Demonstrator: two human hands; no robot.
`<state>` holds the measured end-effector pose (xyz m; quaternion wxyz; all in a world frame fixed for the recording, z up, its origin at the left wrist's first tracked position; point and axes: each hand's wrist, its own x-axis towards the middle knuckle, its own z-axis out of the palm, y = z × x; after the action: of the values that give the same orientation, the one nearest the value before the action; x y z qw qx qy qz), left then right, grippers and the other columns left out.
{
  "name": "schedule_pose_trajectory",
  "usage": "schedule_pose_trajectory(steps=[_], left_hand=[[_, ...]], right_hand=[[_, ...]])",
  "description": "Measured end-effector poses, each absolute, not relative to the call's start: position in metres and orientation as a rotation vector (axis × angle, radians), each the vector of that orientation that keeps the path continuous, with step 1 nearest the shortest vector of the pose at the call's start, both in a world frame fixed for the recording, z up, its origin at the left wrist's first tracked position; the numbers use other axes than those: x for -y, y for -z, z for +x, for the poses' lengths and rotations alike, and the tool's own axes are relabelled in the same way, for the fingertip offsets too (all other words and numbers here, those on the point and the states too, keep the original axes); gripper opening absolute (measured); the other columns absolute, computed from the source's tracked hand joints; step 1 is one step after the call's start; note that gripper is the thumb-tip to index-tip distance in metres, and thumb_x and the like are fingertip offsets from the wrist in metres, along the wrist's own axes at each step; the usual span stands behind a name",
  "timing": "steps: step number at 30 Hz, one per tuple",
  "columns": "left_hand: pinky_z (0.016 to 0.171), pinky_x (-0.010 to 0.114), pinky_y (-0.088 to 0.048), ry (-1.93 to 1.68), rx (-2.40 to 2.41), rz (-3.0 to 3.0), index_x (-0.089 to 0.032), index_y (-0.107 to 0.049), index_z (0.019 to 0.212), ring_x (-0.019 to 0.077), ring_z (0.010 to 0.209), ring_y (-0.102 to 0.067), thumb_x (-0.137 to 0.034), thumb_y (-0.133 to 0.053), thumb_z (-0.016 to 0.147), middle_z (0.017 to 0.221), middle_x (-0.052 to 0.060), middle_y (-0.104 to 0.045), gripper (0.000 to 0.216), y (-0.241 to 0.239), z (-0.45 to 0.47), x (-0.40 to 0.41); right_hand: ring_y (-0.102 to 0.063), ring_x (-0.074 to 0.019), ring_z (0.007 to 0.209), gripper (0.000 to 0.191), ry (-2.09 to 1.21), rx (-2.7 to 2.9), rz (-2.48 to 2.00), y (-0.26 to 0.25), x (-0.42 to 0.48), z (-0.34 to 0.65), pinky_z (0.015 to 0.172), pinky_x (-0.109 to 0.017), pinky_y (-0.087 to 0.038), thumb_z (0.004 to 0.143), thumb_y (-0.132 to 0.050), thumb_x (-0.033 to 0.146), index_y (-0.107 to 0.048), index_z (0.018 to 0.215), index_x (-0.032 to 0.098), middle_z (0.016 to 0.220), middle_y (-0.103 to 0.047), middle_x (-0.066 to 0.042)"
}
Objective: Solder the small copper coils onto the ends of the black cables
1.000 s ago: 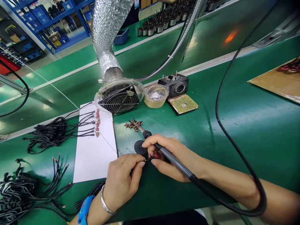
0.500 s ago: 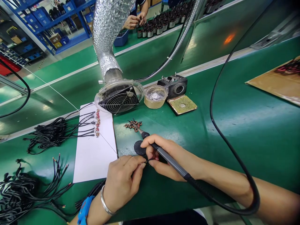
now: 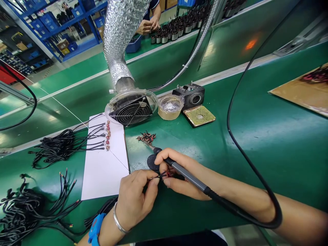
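Observation:
My left hand [image 3: 134, 200] is pinched shut on a thin black wire [image 3: 156, 177] near the front edge of the green bench. My right hand [image 3: 183, 176] grips a black soldering iron [image 3: 179, 169], whose tip points up-left over a black round pad [image 3: 151, 162]; its fingers also pinch a small red coil [image 3: 169, 174] where the wire end meets it. A few small copper coils [image 3: 146, 137] lie in a heap just beyond the iron's tip.
A white sheet [image 3: 106, 160] carries a row of wired coils [image 3: 107, 135]. Black wire bundles [image 3: 28, 212] lie at the left. Behind stand a fume fan [image 3: 132, 110] on a foil duct, a solder pot [image 3: 170, 106], an iron stand with sponge [image 3: 200, 115]. Another person's hands [image 3: 148, 24] work at the far bench.
The view has shifted slightly. My right hand with the iron has drawn a little nearer and lower; the iron's tip has come away from the coil heap. Both hands keep their pinch.

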<state>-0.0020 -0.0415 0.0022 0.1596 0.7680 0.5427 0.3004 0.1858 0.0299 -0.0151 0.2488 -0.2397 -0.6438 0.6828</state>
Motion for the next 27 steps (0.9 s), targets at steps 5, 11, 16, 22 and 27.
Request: schedule_pose_trajectory(steps=[5,11,16,22,27], left_hand=[[0.054,0.021,-0.045,-0.973,-1.618,2.231,-0.02,-0.059,0.09,0.0111,0.057,-0.062,-0.014,-0.056,0.088,0.067,-0.002,-0.065,0.007,-0.001,0.0,0.043],[0.052,0.022,-0.044,-1.015,-1.623,2.265,-0.02,-0.058,0.092,0.0117,0.054,-0.061,-0.014,-0.056,0.088,0.066,-0.002,-0.065,0.008,0.002,0.002,0.045],[0.057,0.024,-0.048,-0.977,-1.564,2.336,-0.019,-0.058,0.098,0.014,0.062,-0.066,-0.012,-0.057,0.087,0.073,0.001,-0.07,0.012,0.003,0.001,0.045],[0.057,0.024,-0.05,-0.919,-1.585,2.349,-0.02,-0.059,0.098,0.0147,0.064,-0.068,-0.016,-0.058,0.09,0.075,0.002,-0.072,0.009,0.002,-0.001,0.044],[0.06,0.026,-0.051,-0.894,-1.588,2.396,-0.019,-0.06,0.101,0.0153,0.066,-0.068,-0.015,-0.058,0.09,0.079,0.002,-0.073,0.012,0.004,-0.002,0.045]], right_hand=[[-0.059,-0.0101,0.07,0.029,-1.974,1.51,-0.555,0.025,-0.025,0.182,0.064,-0.026,-0.05,0.087,-0.058,0.019,-0.041,0.111,0.023,0.087,-0.052,0.002],[-0.058,-0.0097,0.069,0.027,-1.818,1.551,-0.597,0.025,-0.022,0.178,0.065,-0.025,-0.05,0.086,-0.057,0.016,-0.042,0.108,0.024,0.084,-0.053,0.003],[-0.057,-0.0089,0.069,0.029,-1.56,1.715,-0.69,0.02,-0.021,0.179,0.066,-0.022,-0.049,0.084,-0.057,0.011,-0.044,0.107,0.024,0.082,-0.057,0.004],[-0.06,-0.0104,0.072,0.031,-1.374,1.785,-0.662,0.023,-0.021,0.184,0.067,-0.023,-0.052,0.087,-0.058,0.013,-0.045,0.111,0.026,0.09,-0.061,0.0],[-0.059,-0.0111,0.067,0.02,-1.205,1.859,-0.646,0.023,-0.024,0.186,0.064,-0.023,-0.052,0.088,-0.059,0.014,-0.05,0.103,0.024,0.081,-0.062,0.0]])
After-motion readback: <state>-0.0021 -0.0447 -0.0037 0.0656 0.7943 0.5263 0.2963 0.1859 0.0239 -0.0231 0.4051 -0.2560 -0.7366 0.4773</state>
